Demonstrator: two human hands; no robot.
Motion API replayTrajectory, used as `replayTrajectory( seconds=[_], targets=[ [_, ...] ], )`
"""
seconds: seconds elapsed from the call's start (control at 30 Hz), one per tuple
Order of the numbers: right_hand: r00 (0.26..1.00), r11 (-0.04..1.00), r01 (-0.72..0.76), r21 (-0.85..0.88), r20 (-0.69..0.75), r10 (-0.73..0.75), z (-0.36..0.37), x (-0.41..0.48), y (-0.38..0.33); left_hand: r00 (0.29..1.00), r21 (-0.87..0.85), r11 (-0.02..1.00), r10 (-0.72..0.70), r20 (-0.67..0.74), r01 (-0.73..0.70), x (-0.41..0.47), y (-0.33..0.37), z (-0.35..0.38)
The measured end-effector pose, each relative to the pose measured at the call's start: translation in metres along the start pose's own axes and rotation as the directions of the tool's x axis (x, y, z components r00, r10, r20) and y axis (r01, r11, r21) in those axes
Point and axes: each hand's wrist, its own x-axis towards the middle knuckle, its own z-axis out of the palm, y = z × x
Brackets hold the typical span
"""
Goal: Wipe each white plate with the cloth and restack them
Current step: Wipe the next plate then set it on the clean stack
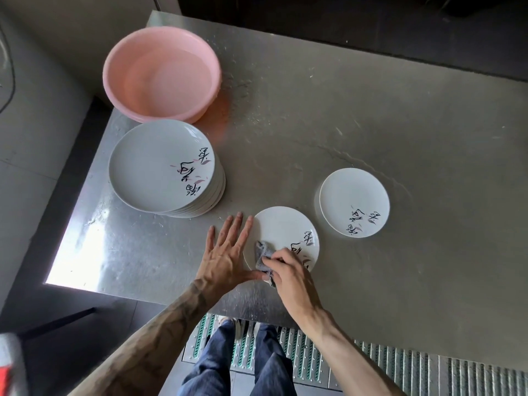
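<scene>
Steel-grey and streaked with damp marks, the surface [371, 110] carries a white plate [281, 230] with black brushed lettering, lying flat close to the person's edge. On this plate's near left part sits the grey cloth [263, 254], bunched up; the right hand [288, 271] has its grip clenched round the cloth and presses it onto the plate. The left hand [225, 252] lies flat just left of the plate, grip released, fingers straight and spread, the forefinger along the plate's rim. Left of the plate and farther from the person stands the tall stack of plates [160, 167]. Just right of the plate rests a wiped-side plate [354, 201], apart from it. Beyond the stack, far left of the plate, is a pink basin [161, 72].
</scene>
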Motion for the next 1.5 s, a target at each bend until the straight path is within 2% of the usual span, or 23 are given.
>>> replayTrajectory(
  seconds=[0.1,0.23,0.37,0.57,0.7,0.87,1.07,1.23,1.37,1.5],
  targets=[
    [1.0,1.0,-0.024,0.0,-0.012,0.024,-0.016,0.012,0.012,1.0,-0.017,1.0,-0.002,0.013,0.002,-0.001,0.003,-0.004],
    [0.989,0.986,-0.111,-0.121,-0.115,0.097,-0.037,0.048,0.03,0.999,-0.001,1.0,-0.022,0.029,0.022,-0.001,0.007,-0.008],
    [0.994,0.972,0.109,-0.209,0.021,-0.107,-0.033,0.045,0.024,0.999,0.008,0.999,-0.031,0.032,0.031,-0.002,0.008,-0.01],
    [0.998,0.971,-0.006,-0.238,-0.06,-0.009,-0.052,0.045,0.045,0.999,-0.014,0.999,-0.033,0.043,0.033,-0.001,0.01,-0.011],
    [0.993,0.962,0.117,-0.246,0.053,-0.107,-0.058,0.028,0.052,0.999,-0.025,0.999,-0.027,0.043,0.028,-0.001,0.01,-0.011],
    [0.996,0.947,0.09,-0.308,0.045,-0.08,-0.071,0.063,0.054,0.999,-0.061,0.997,-0.046,0.011,0.046,0.0,0.013,-0.006],
    [0.985,0.96,0.146,-0.238,0.125,-0.119,-0.065,0.028,0.064,0.999,-0.046,0.998,-0.044,0.009,0.045,0.001,0.01,-0.003],
    [1.0,0.963,0.011,-0.271,-0.012,-0.015,-0.067,0.047,0.054,0.998,-0.047,0.997,-0.062,0.017,0.063,0.002,0.013,-0.003],
    [0.989,0.986,-0.119,-0.115,-0.098,0.108,-0.043,0.005,0.036,0.998,-0.046,0.997,-0.068,0.017,0.068,0.001,0.015,-0.004],
    [0.995,0.995,-0.09,0.033,-0.027,0.091,-0.012,-0.01,0.008,0.997,-0.001,0.998,-0.062,0.038,0.062,0.0,0.014,-0.005]
  ],
)
